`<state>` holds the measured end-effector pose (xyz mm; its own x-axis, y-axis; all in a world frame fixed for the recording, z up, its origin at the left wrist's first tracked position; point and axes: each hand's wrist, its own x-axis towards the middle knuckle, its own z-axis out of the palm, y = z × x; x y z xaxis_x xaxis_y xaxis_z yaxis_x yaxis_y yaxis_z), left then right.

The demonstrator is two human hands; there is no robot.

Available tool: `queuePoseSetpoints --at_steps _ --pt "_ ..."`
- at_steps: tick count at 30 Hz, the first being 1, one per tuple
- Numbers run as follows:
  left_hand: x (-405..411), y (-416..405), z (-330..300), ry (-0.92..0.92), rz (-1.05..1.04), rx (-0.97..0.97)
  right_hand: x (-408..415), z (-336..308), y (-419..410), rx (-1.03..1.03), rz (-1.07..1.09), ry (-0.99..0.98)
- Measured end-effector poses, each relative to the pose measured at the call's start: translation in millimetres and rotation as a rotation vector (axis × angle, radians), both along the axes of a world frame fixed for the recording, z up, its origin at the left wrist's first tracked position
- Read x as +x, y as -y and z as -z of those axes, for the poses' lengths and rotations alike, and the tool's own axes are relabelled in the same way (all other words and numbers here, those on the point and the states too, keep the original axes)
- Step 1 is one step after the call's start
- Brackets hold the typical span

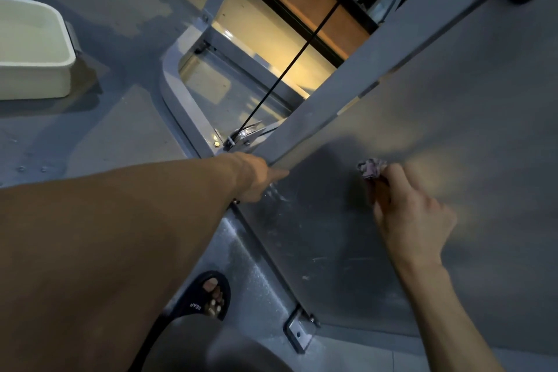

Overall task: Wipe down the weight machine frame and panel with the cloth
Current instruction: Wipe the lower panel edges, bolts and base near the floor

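Right hand (pixel 410 214) fingers bunched round the small cloth (pixel 372 167), cloth sticking out past the fingertips, pressed on the grey panel (pixel 453 100), left hand (pixel 256 177) gripping the frame (pixel 317 118) edge

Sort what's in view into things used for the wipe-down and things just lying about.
In use: cloth held in right hand; panel; frame bar, gripped by left hand.
Lying about: white tub; cable; sandal.

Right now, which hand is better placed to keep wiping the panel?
The right hand: it holds the cloth against the panel. The left hand only grips the frame edge.
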<state>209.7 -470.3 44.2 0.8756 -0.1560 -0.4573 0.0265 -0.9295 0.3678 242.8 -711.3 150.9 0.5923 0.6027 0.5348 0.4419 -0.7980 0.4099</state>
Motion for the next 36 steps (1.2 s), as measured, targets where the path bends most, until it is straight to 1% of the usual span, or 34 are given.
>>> queuePoseSetpoints --at_steps 7,9,11,15,20,22,24,26,31,33,36 --pt "4.1 -4.2 4.9 0.067 0.014 -0.012 -8.7 78.1 -4.1 -0.262 -0.101 -0.274" --pt "3.8 -3.6 3.3 0.083 0.023 -0.002 -10.9 85.1 -0.7 -0.283 -0.083 -0.286" --pt "3.4 -3.9 4.2 0.098 0.028 -0.008 -10.0 78.0 4.0 -0.281 -0.074 -0.268" --pt "4.2 -4.8 6.9 0.124 0.018 -0.023 -7.7 35.2 14.4 -0.202 -0.075 -0.187" --pt "3.1 -4.1 3.7 0.127 0.023 -0.027 -7.9 -33.5 19.9 0.043 -0.020 -0.032" --pt "3.4 -5.0 2.6 0.138 0.007 -0.042 -7.9 -36.8 20.0 0.081 0.013 -0.007" --pt "4.0 -4.1 1.3 0.146 -0.004 -0.059 -8.0 -23.2 18.7 0.075 0.026 -0.011" --pt "3.8 -1.5 0.1 0.157 -0.003 -0.066 -9.3 -0.4 15.5 0.032 0.009 -0.061" --pt "4.2 5.4 -4.9 0.198 0.022 -0.048 -17.5 60.7 17.1 -0.214 -0.013 -0.272" --pt "1.9 6.0 -5.8 0.197 0.048 -0.044 -22.8 69.6 20.4 -0.243 0.015 -0.324" --pt "-3.4 8.5 -12.2 0.227 0.079 -0.039 -24.7 56.9 31.3 -0.256 0.042 -0.308"
